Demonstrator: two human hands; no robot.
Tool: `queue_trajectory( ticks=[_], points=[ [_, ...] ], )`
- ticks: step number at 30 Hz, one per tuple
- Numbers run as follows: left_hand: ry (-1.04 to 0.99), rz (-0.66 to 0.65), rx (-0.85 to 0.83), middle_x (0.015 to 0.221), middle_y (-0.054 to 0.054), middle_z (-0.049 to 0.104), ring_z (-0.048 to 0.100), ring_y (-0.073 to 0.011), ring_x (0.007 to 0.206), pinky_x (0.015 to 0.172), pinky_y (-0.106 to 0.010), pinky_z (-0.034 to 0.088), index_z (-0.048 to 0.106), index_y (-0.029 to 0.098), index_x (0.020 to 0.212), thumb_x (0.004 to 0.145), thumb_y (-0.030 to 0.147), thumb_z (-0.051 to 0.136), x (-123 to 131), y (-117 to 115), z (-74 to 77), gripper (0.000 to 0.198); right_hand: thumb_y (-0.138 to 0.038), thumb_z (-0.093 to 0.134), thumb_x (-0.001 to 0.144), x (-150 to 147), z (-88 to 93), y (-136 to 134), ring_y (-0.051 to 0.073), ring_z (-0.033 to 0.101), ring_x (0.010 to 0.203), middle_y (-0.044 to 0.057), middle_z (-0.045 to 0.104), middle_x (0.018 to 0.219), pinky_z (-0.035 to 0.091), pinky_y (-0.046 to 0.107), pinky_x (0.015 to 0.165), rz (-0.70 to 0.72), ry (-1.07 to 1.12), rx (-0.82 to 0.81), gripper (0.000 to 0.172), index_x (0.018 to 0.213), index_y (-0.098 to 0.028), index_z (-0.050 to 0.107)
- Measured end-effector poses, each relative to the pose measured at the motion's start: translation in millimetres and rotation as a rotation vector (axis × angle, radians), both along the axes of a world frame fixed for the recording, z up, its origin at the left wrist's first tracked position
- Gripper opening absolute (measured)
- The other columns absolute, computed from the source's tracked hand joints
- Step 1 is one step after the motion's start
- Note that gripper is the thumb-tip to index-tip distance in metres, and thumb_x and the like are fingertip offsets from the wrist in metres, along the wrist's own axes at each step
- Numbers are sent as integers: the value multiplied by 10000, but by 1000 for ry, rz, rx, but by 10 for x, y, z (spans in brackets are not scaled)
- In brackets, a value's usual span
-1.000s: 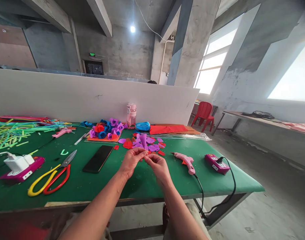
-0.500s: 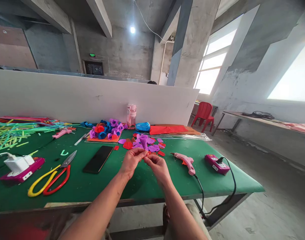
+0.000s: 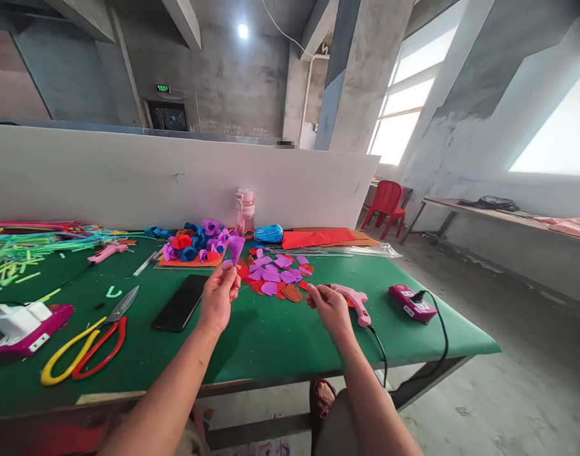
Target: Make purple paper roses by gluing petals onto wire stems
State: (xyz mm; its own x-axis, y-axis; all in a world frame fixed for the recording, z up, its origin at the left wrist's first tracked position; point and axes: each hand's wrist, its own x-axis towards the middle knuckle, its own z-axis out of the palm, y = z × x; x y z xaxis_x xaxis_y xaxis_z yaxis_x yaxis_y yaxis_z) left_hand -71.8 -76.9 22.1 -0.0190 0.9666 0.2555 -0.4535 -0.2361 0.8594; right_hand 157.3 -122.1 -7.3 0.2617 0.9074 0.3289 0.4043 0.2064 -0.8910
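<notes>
Pinched upright between the fingers of my left hand (image 3: 218,294) is a purple crepe-paper petal (image 3: 235,249), rolled in a cone shape. My right hand (image 3: 330,307) hovers over the table with thumb and fingers pressed together; whether anything small is in them cannot be made out. Just beyond its fingers lies a pink glue gun (image 3: 359,304), partly covered by the hand. Loose purple and red petals (image 3: 271,275) are spread between and beyond both hands. Finished-looking paper flowers (image 3: 188,246) in purple, red and blue are heaped behind my left hand.
On the left lie scissors (image 3: 97,339), a phone (image 3: 178,304), a power strip (image 3: 47,329), a second glue gun (image 3: 107,252) and coloured strips (image 3: 28,250). A pink bottle (image 3: 245,212) stands by the white partition (image 3: 176,177). Another power strip (image 3: 411,304) sits right, its cord hanging off the edge.
My hands have come apart. The left has moved leftward with the purple petal; the right has shifted right, next to the glue gun. The camera view has turned slightly.
</notes>
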Motion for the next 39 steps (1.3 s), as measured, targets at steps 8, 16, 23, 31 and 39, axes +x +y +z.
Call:
queue_trajectory(
  ticks=[8,16,23,31,39],
  points=[
    [100,24,-83,585,43,483,335,-23,446,410,-149,227,581,161,801,756,356,643,-30,113,-128,210,-377,525,790,-150,17,116,137,517,572,11,617,628,366,231,540,79,-154,-35,249,711,-166,633],
    [113,-2,-138,574,41,481,329,-28,445,407,-157,210,582,157,807,749,375,645,-12,145,-191,234,-248,484,856,-400,123,1011,173,633,835,54,709,899,410,230,666,94,-898,-251,219,931,-192,682],
    [137,-27,-160,570,42,480,329,-28,435,409,-161,201,580,159,812,765,367,626,13,115,-194,218,-115,511,789,-536,51,1342,252,646,903,140,695,972,447,285,707,182,-1081,-362,242,936,-157,698],
    [140,-45,-172,568,40,486,326,-27,435,412,-161,209,576,157,802,757,374,632,33,89,-178,229,-168,524,783,-506,75,1341,235,645,832,124,705,890,432,269,658,165,-1032,-334,206,850,-165,719],
    [132,-56,-191,567,41,478,316,-26,433,405,-161,202,582,153,806,741,394,644,25,104,-197,257,-133,573,676,-364,35,1380,143,583,668,34,679,712,331,207,531,145,-812,-306,130,693,-176,694]
  ],
)
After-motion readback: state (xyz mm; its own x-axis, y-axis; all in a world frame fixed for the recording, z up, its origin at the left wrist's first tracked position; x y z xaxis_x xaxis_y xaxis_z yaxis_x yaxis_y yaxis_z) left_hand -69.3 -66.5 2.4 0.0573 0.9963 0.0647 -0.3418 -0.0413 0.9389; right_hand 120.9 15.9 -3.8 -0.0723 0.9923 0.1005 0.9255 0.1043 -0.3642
